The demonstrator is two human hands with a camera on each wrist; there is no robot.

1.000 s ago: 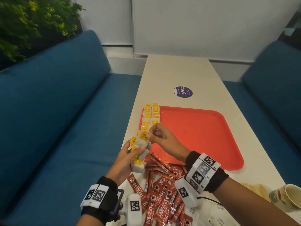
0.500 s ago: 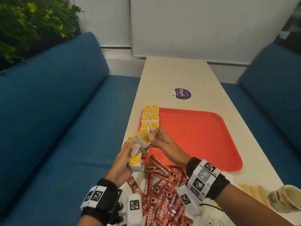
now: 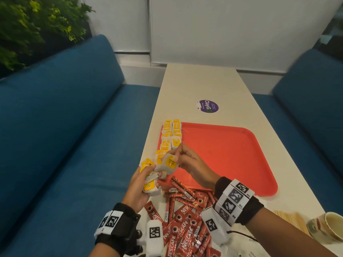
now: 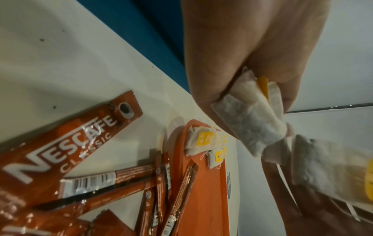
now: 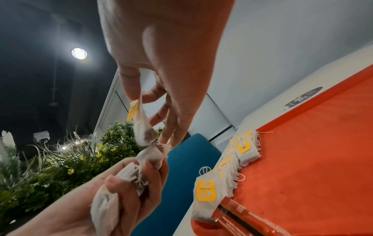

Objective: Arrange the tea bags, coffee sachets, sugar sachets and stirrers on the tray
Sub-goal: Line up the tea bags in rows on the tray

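Observation:
A red tray (image 3: 232,154) lies on the white table, with two rows of yellow-tagged tea bags (image 3: 171,135) along its left edge. My left hand (image 3: 146,180) grips a bunch of tea bags (image 3: 150,186) just off the tray's near-left corner. My right hand (image 3: 181,156) pinches one tea bag (image 3: 168,164) by its top, held over the bunch; the same tea bag (image 5: 141,127) hangs from thumb and forefinger in the right wrist view. Red coffee sachets (image 3: 185,219) lie in a heap below both hands. Wooden stirrers (image 3: 291,218) lie at the near right.
A paper cup (image 3: 328,226) stands at the near right edge beside the stirrers. A purple round sticker (image 3: 208,106) sits beyond the tray. Blue benches (image 3: 55,145) flank the table on both sides. Some coffee sachets (image 4: 181,191) overlap the tray's near rim.
My right hand has pulled one tea bag up and away from the bunch in my left hand. The camera view has shifted slightly.

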